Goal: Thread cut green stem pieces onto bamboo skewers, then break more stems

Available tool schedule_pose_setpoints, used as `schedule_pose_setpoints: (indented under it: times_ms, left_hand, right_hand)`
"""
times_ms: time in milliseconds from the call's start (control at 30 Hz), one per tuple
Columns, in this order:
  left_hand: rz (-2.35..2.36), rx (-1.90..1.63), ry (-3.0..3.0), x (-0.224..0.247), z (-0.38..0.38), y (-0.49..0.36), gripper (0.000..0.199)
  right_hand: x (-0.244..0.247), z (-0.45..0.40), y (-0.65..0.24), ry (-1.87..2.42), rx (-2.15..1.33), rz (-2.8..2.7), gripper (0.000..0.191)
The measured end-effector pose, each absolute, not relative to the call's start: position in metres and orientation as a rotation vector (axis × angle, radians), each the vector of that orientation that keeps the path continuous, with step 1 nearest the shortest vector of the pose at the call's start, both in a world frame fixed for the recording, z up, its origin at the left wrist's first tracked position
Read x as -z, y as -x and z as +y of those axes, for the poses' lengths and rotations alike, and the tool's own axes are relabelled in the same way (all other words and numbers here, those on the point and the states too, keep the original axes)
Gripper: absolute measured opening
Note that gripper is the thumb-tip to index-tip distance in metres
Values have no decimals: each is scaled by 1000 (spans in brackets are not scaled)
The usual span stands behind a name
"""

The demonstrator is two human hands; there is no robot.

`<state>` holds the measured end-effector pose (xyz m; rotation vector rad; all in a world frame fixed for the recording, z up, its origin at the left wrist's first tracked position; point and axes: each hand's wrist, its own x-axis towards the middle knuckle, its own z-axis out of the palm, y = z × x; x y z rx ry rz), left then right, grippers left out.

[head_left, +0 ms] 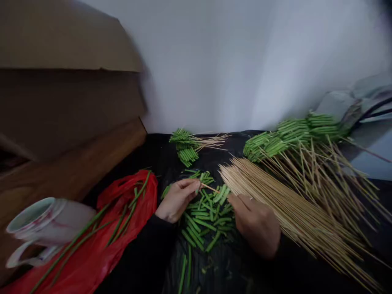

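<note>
Over a pile of cut green bean pieces, my left hand pinches bean pieces at one end of a thin wooden skewer. My right hand is closed round the skewer's other part, with a few bean pieces beside its fingers. A ring shows on one right finger. Just right of my right hand lies a large bundle of bare skewers. The fingertips of both hands are partly hidden.
Finished bean skewers lie in a small stack at the back and a larger stack at the back right. Left are a red plastic bag with long beans, a white mug and a cardboard box.
</note>
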<state>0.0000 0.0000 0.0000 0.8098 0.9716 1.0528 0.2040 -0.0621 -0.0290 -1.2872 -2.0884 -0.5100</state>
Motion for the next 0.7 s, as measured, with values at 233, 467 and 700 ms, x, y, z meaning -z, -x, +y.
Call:
schedule_pose_setpoints:
  times_ms: [233, 467, 700]
  left_hand:
    - [994, -1048, -826, 1, 1, 1, 27]
    - [917, -951, -899, 11, -6, -11, 21]
    - [926, -938, -907, 14, -4, -10, 21]
  right_hand:
    - [28, -65, -204, 1278, 498, -2087, 25]
    - [29, -66, -199, 1263, 471, -2113, 23]
    - [28, -66, -198, 1252, 450, -2098, 22]
